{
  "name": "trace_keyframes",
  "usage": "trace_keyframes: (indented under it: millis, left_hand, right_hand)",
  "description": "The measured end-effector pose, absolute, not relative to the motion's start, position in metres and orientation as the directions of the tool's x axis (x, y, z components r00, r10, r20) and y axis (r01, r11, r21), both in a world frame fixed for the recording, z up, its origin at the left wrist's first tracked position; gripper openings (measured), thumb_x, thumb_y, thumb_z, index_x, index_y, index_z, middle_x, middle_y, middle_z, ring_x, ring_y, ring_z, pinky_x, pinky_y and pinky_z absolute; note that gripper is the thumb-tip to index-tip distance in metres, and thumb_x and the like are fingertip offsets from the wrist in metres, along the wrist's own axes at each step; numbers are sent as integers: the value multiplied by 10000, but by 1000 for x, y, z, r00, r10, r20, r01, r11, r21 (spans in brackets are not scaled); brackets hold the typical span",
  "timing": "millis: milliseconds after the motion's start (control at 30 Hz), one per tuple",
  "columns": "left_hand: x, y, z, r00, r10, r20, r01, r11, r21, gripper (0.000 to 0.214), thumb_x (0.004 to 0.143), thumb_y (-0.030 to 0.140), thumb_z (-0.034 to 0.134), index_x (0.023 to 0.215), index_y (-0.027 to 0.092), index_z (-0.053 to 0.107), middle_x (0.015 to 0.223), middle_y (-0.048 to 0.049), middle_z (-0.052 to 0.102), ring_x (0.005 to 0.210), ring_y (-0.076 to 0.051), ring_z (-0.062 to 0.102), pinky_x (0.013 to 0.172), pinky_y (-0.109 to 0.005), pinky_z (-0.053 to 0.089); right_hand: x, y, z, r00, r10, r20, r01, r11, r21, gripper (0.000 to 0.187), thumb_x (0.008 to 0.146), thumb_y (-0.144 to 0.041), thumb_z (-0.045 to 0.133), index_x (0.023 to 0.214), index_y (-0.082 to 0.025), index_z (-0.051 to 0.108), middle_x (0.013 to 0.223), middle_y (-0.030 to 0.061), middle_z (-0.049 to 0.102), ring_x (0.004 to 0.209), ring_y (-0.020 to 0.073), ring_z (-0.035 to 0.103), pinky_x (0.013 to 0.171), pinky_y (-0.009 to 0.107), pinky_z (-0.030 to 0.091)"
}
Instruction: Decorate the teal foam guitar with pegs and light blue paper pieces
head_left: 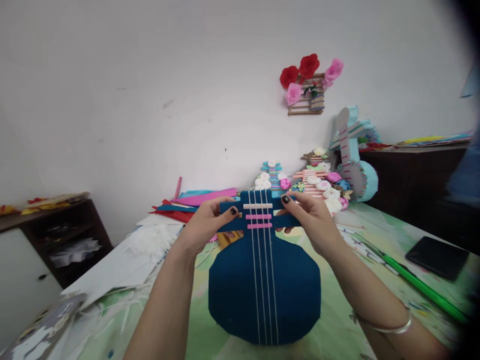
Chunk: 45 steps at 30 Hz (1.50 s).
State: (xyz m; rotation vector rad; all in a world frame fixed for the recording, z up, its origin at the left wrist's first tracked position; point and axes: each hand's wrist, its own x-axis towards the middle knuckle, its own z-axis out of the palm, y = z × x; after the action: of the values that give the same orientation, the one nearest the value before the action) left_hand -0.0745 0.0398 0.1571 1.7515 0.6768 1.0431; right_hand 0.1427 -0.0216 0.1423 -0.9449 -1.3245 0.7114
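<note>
Blue lute (232,290) centre, neck up, over green table (335,320), left hand (205,220) pinching its left-side pegs, right hand (315,220) pinching the right-side ones, strings (255,280) down front, pink bars (258,217) across neck.

A dark blue lute-shaped model (234,290) with four white strings (267,280) and pink crossbars (258,217) is held neck-up.

Between left fingers (225,217) and right fingers (295,207) we log a blue lute shape (242,285), matt, smooth, with thread-like strings (255,285). Left of the left fingers, crinkly white paper (146,245). Above right fingers, crepe-like paper flowers (309,66). Right of right fingers, smooth black slab (437,257), glossy plastic-looking green strip (423,286). Below them, shiny metal bangle (390,330).
</note>
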Motion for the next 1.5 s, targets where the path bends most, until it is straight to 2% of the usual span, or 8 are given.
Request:
trace_keyframes:
  millis: [100,200,433,700,967,1200,1367,1500]
  left_hand:
    - [-69,40,155,416,827,377,-35,-400,916,387,756,539,620,811,156,622,746,-41,681,762,-186,675,587,-237,537]
    - [-65,36,156,385,834,396,-57,-407,912,446,742,602,591,751,156,599,677,-29,662,695,-192,675,539,-244,528]
    - [-61,29,161,363,813,455,-28,-479,877,370,767,519,619,853,162,666,803,-23,686,699,-159,666,649,-251,560]
    - [-61,33,157,366,770,522,-30,-551,834,335,801,478,592,868,162,681,781,-26,658,691,-142,641,578,-221,553]
    - [-61,33,157,352,774,527,-18,-557,830,319,796,466,599,792,156,672,740,-18,643,662,-128,631,584,-216,555]
    - [-62,35,156,326,818,475,-69,-480,874,417,728,547,638,832,147,688,766,-43,686,638,-159,659,556,-248,564]
    - [-65,42,154,323,839,438,-83,-436,896,472,726,602,605,813,142,669,721,-54,692,638,-173,674,495,-225,546]
    - [-68,48,152,311,868,388,-125,-367,922,497,688,630,620,813,150,646,759,-60,705,638,-171,679,478,-211,538]
  right_hand:
    - [141,-20,138,188,827,530,73,526,-847,385,780,-547,601,929,-193,623,608,13,648,413,141,607,343,212,426]
    - [140,-20,136,219,807,548,81,545,-834,354,790,-526,602,922,-199,626,610,5,632,394,134,594,329,209,409]
    - [139,-21,136,183,803,567,69,565,-822,311,809,-510,586,819,-200,600,584,-6,608,400,135,597,326,202,415]
    - [138,-20,135,142,807,573,23,576,-817,325,818,-499,581,841,-175,593,588,-6,620,376,132,601,318,187,413]
    - [137,-21,137,103,803,588,20,589,-808,295,842,-474,564,830,-179,576,558,-22,603,389,129,606,323,178,416]
    - [139,-23,139,87,814,574,49,572,-819,294,835,-468,577,920,-186,579,618,-13,644,428,131,636,385,181,448]
    - [146,-20,139,135,818,559,13,563,-826,295,783,-450,643,872,-177,576,590,-6,647,411,145,621,379,201,443]
    - [159,-13,138,93,853,514,-121,522,-844,462,772,-593,573,960,-171,575,622,39,673,488,196,654,430,259,481]
